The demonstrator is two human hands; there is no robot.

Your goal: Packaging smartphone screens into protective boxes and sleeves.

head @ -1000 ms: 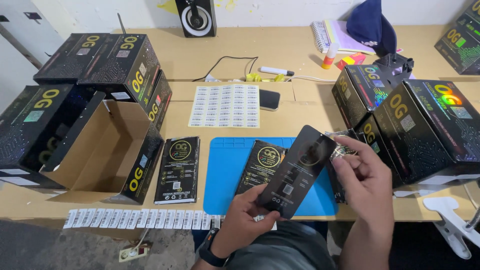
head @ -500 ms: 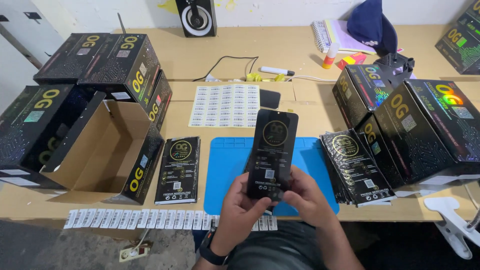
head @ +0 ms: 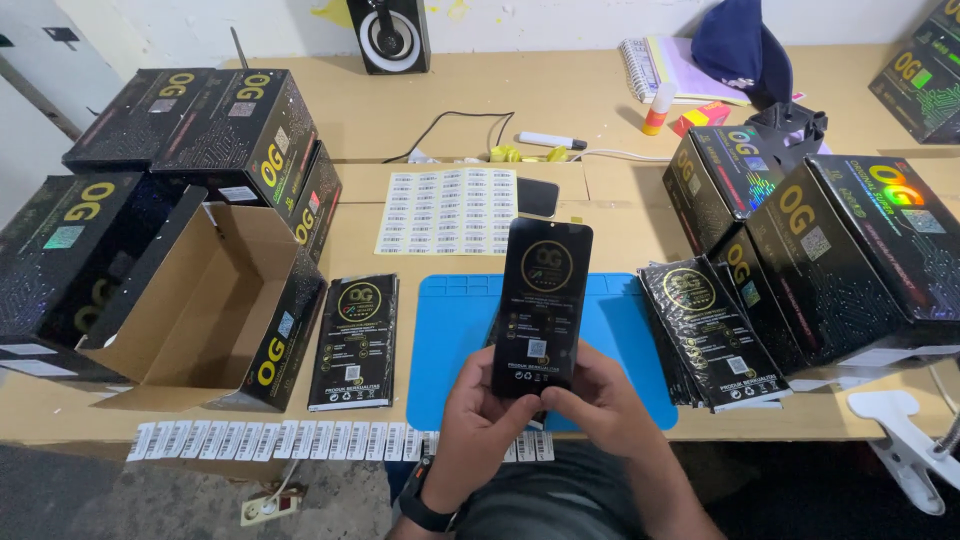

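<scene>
Both my left hand [head: 478, 420] and right hand [head: 600, 405] grip the lower end of a flat black packet [head: 541, 305], raised upright over the blue mat [head: 455, 340] on the table [head: 600, 120]. It looks light, thin and glossy, likely slippery and easily bent, so holding its edges seems safest. A stack of similar packets [head: 710, 335] sits right, an open carton [head: 200, 300] left, and a label strip [head: 280, 440] lines the near edge.

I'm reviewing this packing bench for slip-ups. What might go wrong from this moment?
The black flat package is pinched only at its bottom edge by the left hand and right hand, so it might tip or slip. The label strip overhanging the table edge might get brushed off.
</scene>
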